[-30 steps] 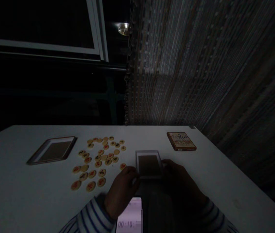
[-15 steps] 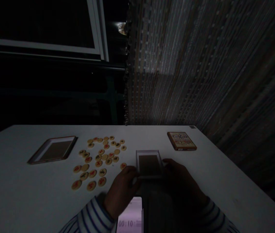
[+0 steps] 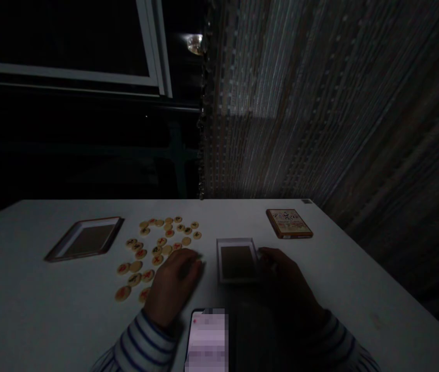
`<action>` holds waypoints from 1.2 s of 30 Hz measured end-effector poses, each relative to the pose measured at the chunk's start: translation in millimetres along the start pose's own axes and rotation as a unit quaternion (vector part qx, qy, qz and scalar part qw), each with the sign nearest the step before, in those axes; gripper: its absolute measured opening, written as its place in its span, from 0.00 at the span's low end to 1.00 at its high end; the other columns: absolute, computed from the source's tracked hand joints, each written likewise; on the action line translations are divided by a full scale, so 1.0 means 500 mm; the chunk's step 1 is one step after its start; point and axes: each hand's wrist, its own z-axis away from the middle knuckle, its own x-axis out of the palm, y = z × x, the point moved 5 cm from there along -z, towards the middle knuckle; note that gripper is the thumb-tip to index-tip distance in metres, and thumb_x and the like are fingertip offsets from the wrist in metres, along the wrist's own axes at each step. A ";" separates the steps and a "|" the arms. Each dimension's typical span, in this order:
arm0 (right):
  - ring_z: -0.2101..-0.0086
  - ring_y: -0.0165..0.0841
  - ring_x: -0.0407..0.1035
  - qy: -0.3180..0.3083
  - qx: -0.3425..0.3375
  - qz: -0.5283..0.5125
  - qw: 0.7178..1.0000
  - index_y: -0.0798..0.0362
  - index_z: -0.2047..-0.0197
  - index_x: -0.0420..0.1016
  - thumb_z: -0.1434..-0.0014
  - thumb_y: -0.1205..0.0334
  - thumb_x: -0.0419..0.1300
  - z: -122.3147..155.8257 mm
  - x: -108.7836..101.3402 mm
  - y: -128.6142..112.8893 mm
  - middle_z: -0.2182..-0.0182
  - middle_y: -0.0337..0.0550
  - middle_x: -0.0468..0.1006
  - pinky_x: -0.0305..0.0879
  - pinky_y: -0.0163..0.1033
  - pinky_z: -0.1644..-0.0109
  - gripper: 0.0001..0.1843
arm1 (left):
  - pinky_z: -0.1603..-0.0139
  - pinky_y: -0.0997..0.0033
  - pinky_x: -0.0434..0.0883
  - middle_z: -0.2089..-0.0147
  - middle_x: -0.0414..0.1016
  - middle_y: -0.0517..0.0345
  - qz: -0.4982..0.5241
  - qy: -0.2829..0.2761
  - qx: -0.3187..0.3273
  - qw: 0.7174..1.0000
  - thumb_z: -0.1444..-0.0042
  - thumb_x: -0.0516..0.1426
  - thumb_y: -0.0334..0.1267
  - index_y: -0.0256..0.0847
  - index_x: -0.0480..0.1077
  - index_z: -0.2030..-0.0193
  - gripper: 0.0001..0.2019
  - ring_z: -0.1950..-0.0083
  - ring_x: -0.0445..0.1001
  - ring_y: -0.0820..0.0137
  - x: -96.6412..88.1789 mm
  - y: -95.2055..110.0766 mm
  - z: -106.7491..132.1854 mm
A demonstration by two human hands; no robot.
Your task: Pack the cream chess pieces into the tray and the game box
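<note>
An open shallow box (image 3: 218, 263) with white walls and a brown bottom lies in front of me. My right hand (image 3: 281, 274) is at its right wall, fingers curled against the edge, partly lost in shadow. Left of the box, my left hand (image 3: 175, 284) is low over the table with fingers and thumb curled close together. Whatever may be between its fingertips is hidden. Several round Chinese chess pieces (image 3: 140, 253), with red or black characters or plain faces, lie scattered beyond and left of that hand, which covers some of them.
A second open box part (image 3: 116, 235) with a brown rim lies at the left. A printed box (image 3: 289, 223) lies at the back right. A lit phone (image 3: 207, 336) is at the white table's (image 3: 359, 289) front. A bead curtain (image 3: 266, 103) hangs behind.
My left hand has let go of the box's left side and moved left to the pieces. The red-marked piece nearest the box is out of sight. My right hand stays at the box.
</note>
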 end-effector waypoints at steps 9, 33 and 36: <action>0.65 0.33 0.67 -0.009 -0.047 -0.005 0.999 0.53 0.55 0.67 0.44 0.61 0.50 0.001 0.010 -0.007 0.64 0.45 0.72 0.66 0.39 0.61 0.14 | 0.52 0.60 0.67 0.57 0.72 0.53 -0.068 -0.019 0.034 0.997 0.47 0.51 0.38 0.41 0.67 0.56 0.12 0.54 0.69 0.65 0.012 -0.006 0.004; 0.62 0.35 0.67 -0.032 -0.069 0.009 0.997 0.53 0.55 0.67 0.45 0.63 0.51 0.003 0.012 -0.025 0.61 0.47 0.72 0.65 0.43 0.58 0.13 | 0.52 0.59 0.65 0.57 0.72 0.48 -0.099 -0.061 0.007 0.993 0.45 0.47 0.32 0.36 0.67 0.54 0.14 0.54 0.68 0.63 0.051 -0.011 0.012; 0.61 0.35 0.67 -0.031 -0.066 0.014 0.997 0.53 0.55 0.67 0.44 0.64 0.51 0.004 0.014 -0.019 0.61 0.48 0.72 0.65 0.43 0.57 0.13 | 0.52 0.59 0.66 0.57 0.73 0.48 -0.098 -0.053 0.004 0.994 0.44 0.46 0.34 0.36 0.67 0.54 0.14 0.55 0.69 0.63 0.052 -0.014 0.012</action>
